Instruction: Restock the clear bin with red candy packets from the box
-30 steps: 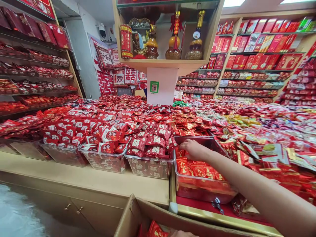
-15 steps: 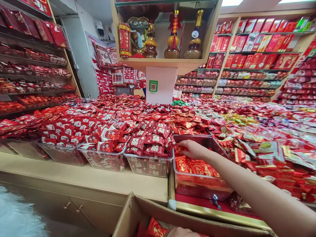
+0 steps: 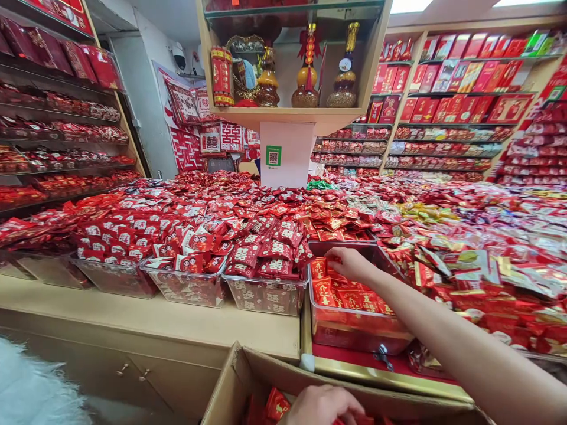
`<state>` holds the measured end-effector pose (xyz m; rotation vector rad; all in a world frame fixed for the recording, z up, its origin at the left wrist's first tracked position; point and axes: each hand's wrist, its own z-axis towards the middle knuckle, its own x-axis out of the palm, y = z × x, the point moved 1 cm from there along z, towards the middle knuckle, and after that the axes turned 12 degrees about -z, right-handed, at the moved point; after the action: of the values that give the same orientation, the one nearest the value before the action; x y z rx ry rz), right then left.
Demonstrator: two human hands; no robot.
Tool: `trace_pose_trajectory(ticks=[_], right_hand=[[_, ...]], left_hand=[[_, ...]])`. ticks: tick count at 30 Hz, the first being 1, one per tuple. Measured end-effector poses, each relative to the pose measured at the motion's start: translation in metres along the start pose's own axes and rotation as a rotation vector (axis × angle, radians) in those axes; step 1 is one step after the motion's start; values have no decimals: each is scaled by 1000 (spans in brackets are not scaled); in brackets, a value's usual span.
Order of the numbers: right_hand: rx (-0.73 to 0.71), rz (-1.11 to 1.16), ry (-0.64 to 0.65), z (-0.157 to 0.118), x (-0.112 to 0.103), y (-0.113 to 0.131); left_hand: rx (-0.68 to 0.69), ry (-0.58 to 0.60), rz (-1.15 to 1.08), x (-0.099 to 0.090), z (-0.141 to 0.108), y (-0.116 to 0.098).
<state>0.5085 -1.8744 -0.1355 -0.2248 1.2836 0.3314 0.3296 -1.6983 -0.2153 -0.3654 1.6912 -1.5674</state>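
Observation:
My right hand (image 3: 352,264) reaches into a clear plastic bin (image 3: 349,321) of red packets with gold lettering (image 3: 348,297). Its fingers are bent down and closed on a red packet near the bin's back left, mostly hidden under the hand. My left hand (image 3: 325,406) is low in an open cardboard box (image 3: 237,381), its fingers curled over red packets. Red wrapping shows at its fingertips, and the frame's bottom edge cuts off the rest. A loose red and gold packet (image 3: 277,404) lies just left of that hand.
Clear bins (image 3: 266,293) heaped with red packets line the counter (image 3: 199,327) to the left. A gold-edged ledge (image 3: 376,375) runs between box and bin, with a small metal clip (image 3: 383,357) on it. A wooden display cabinet (image 3: 287,112) overhangs the middle. White fluff (image 3: 35,383) shows lower left.
My left hand has risen further into view inside the box. My right hand has shifted slightly right in the bin, uncovering an upright packet at its left side.

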Motion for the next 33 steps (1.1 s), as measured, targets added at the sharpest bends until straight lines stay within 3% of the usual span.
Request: trace_pose_trajectory(ticks=[2, 5, 7, 9, 11, 14, 17, 19, 21, 24, 27, 30, 33], right_hand=[[-5, 4, -30, 0, -11, 2], [49, 103, -179, -18, -40, 15], [100, 275, -283, -49, -59, 35], [102, 471, -264, -91, -65, 61], [188, 596, -125, -134, -53, 87], [275, 937, 109, -178, -17, 115], [280, 1261, 169, -186, 11, 123], [280, 1342, 175, -184, 17, 121], [291, 1269, 189, -184, 16, 117], [202, 936, 137, -190, 7, 113], [-1, 584, -110, -193, -3, 108], [-243, 411, -374, -191, -9, 104], [-347, 346, -458, -188, -8, 101]], left_hand=[[25, -110, -52, -3, 2, -3], [81, -396, -238, -9, 0, -11], [102, -515, -369, -14, -1, -16], [122, -577, -448, -18, -1, -19], [140, -629, -471, -20, 0, -21], [153, -650, -485, -17, 1, -22], [147, -558, -507, -9, 1, -20], [130, -500, -515, -5, -1, -20], [88, -493, -531, -4, -1, -21], [13, -579, -596, -7, 1, -22], [-67, -612, -751, -12, 4, -25], [-200, -405, -994, -14, 4, -29], [-282, -169, -1169, -13, 2, -34]])
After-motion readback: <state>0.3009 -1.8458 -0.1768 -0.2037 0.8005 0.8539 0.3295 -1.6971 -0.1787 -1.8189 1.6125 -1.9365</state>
